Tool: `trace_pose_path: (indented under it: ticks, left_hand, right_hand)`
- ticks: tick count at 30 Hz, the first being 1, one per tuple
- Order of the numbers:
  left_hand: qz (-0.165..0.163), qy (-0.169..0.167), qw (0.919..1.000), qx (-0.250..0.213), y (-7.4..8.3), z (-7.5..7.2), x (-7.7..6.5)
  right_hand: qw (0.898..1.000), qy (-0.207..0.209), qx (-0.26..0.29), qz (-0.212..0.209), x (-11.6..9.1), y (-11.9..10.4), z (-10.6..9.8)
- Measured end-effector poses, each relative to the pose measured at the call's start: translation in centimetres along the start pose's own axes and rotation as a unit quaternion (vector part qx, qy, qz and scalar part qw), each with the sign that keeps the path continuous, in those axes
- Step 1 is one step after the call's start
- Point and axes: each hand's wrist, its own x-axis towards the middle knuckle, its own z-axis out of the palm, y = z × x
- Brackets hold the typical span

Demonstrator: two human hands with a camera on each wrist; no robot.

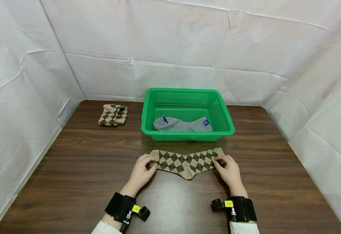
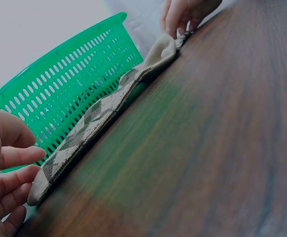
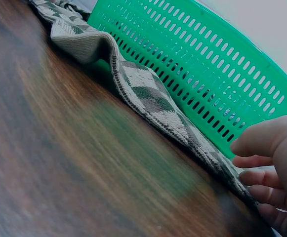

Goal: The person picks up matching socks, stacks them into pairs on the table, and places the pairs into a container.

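Note:
A beige and dark green argyle sock [image 1: 185,161] lies stretched sideways on the table in front of the basket, its plain heel towards me. The fingers of my left hand [image 1: 142,170] touch its plain left end. At the right end, the fingertips of my right hand [image 1: 229,170] rest on the patterned part. Both wrist views show relaxed, bent fingers, with each thumb apart from the fabric. Along its near edge the sock [image 3: 148,96] bulges up a little at the heel. A green basket [image 1: 188,136] stands just behind it.
Grey socks [image 1: 185,125] with blue marks lie inside the basket. A folded argyle sock [image 1: 112,115] is at the table's back left. White sheets [image 1: 170,42] hang behind and at both sides of the brown wooden table [image 1: 173,208].

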Motion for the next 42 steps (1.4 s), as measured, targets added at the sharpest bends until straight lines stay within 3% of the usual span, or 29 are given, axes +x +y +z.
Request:
trace_pose_path:
  ticks: [13,25,32,39,42]
  left_hand:
    - [-0.017,0.014,0.9997,0.006,-0.11,-0.12,0.24]
    - [-0.011,0.002,0.9985,0.054,-0.26,-0.05,0.23]
    - [0.000,0.002,0.9963,0.086,-0.12,0.07,0.20]
    - [-0.042,-0.031,0.9958,0.076,-0.04,-0.10,0.26]
    - [-0.043,-0.037,0.9947,0.085,-0.17,-0.08,0.28]
  right_hand:
    - [1.000,0.005,0.005,0.003,-0.02,-0.04,0.09]
    - [0.999,-0.033,0.012,0.005,-0.01,-0.31,-0.16]
    - [0.999,-0.033,0.016,0.003,-0.07,-0.65,-0.05]
    - [0.999,-0.030,0.013,-0.002,-0.06,-0.69,-0.07]
    - [0.999,-0.029,0.016,-0.002,-0.03,-0.63,-0.02]
